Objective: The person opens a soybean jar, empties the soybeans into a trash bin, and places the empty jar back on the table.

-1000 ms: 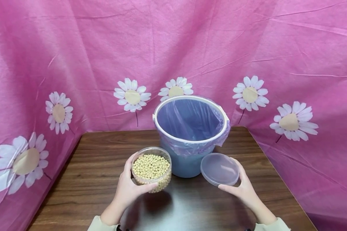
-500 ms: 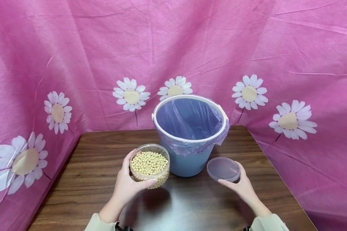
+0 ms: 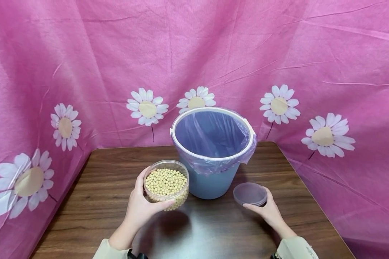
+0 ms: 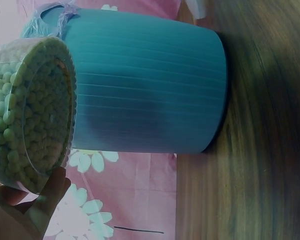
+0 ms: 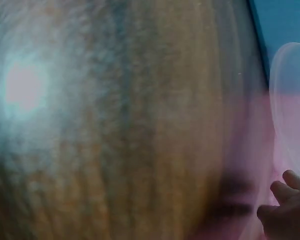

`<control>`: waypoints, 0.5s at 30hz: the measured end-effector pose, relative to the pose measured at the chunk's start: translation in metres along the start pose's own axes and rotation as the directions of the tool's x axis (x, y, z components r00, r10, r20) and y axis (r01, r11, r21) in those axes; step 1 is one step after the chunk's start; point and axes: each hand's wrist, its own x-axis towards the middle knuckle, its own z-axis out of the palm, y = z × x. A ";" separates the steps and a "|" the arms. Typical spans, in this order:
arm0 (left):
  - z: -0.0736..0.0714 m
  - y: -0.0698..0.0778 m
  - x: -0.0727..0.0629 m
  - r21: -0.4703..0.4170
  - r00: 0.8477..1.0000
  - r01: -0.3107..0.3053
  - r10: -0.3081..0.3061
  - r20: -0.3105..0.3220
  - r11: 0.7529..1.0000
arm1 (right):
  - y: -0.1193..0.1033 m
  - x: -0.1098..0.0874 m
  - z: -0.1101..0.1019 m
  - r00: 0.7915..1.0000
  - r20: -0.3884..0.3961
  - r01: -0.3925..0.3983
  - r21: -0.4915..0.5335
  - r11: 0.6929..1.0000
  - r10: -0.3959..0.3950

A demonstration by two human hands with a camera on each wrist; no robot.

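Observation:
My left hand (image 3: 142, 205) grips a clear round plastic jar (image 4: 32, 115) by its side, thumb across the front. Pale yellow soybean-like beads (image 3: 166, 182) fill most of it, and its shadow falls on the table below. In the left wrist view the jar's base faces the camera, raised off the table. My right hand (image 3: 269, 210) pinches a translucent round lid (image 3: 250, 194) at its right edge, thumb in front. That lid is held low over the table, right of the bucket. Fingertips (image 5: 290, 180) show at the lid's edge in the right wrist view.
Behind both hands stands a blue bucket (image 3: 209, 185) with a white rim (image 3: 214, 158), lined with a thin purple plastic bag (image 3: 251, 149). It rests on a dark wooden table (image 3: 116, 172). A pink cloth (image 3: 194, 46) with daisies hangs round the back and sides.
My right hand has lowered the lid and drawn it toward the table's right side, turning it flatter. My left hand has raised the jar slightly and shifted it a little left.

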 end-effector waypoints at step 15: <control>-0.006 -0.001 0.002 0.000 1.000 -0.006 0.006 0.001 1.000 | 0.016 0.005 0.004 0.995 0.054 -0.062 -0.339 0.939 0.086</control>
